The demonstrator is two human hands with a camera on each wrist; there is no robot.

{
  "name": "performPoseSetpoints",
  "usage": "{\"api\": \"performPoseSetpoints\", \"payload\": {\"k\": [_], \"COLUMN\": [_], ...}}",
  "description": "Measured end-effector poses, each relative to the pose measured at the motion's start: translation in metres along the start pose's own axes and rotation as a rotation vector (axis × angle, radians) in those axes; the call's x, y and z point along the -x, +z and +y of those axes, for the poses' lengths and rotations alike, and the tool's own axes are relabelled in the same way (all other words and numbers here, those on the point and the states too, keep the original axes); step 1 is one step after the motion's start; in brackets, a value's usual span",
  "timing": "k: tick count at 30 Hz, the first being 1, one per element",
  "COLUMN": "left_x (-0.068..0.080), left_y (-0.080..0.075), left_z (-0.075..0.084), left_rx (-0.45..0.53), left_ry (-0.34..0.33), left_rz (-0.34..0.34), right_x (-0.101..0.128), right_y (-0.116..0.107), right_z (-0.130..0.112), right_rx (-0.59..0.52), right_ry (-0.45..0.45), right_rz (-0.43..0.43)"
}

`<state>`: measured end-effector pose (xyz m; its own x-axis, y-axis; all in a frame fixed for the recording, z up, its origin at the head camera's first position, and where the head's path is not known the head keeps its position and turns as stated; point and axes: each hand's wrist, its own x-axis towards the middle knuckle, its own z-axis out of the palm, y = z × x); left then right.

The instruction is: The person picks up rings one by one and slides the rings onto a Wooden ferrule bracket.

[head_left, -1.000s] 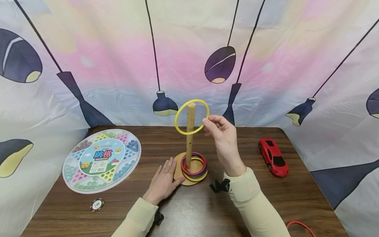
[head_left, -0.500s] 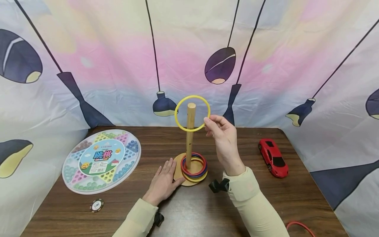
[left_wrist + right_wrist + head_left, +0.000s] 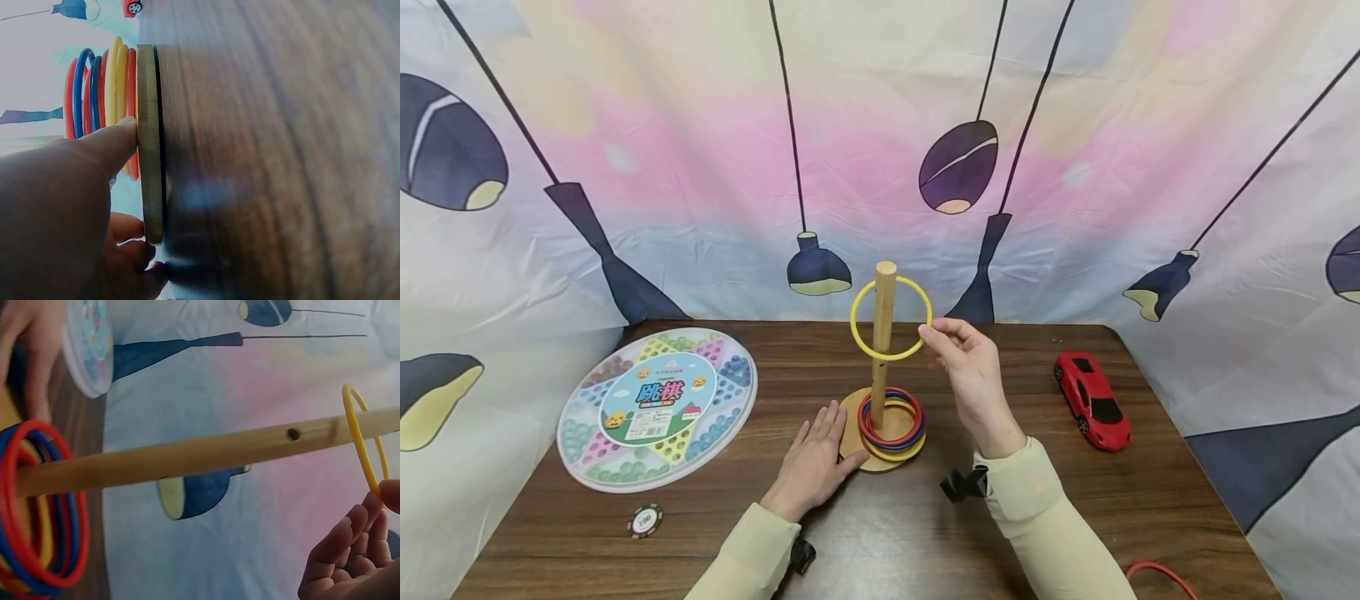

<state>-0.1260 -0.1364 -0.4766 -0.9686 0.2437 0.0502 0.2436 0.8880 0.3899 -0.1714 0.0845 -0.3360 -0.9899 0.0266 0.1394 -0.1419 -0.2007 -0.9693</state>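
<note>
A wooden peg [image 3: 881, 346] [image 3: 187, 453] stands upright on a round wooden base [image 3: 852, 417] [image 3: 149, 137]. Several red, blue and yellow rings [image 3: 892, 427] [image 3: 100, 100] [image 3: 37, 512] lie stacked on the base around the peg. My right hand [image 3: 958, 354] [image 3: 350, 550] pinches a yellow ring [image 3: 891, 317] [image 3: 361, 440] that encircles the peg's upper part. My left hand [image 3: 816, 454] [image 3: 75, 206] lies flat on the table with its fingers pressing the base's left edge.
A round Chinese checkers board [image 3: 657, 404] lies at the left on the brown table [image 3: 880, 533], with a poker chip [image 3: 645, 518] near the front. A red toy car [image 3: 1092, 398] stands at the right. A red ring [image 3: 1157, 573] lies at the front right. A patterned cloth backdrop [image 3: 700, 167] surrounds the table.
My right hand has lowered the yellow ring from around the peg's top down over the peg. The left hand has stayed on the base.
</note>
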Motion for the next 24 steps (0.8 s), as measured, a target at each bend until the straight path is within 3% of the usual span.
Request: {"api": "performPoseSetpoints", "payload": {"k": [11, 24], "left_x": [0.000, -0.001], "left_y": [-0.001, -0.001], "left_z": [0.001, 0.001], "left_rx": [-0.008, -0.003], "left_ry": [-0.001, -0.003], "left_rz": [0.001, -0.002], "right_x": [0.003, -0.001], "right_y": [-0.018, -0.040], "right_z": [0.027, 0.066], "right_rx": [0.120, 0.318], "right_ry": [0.120, 0.222], "right_rz": [-0.007, -0.141]}}
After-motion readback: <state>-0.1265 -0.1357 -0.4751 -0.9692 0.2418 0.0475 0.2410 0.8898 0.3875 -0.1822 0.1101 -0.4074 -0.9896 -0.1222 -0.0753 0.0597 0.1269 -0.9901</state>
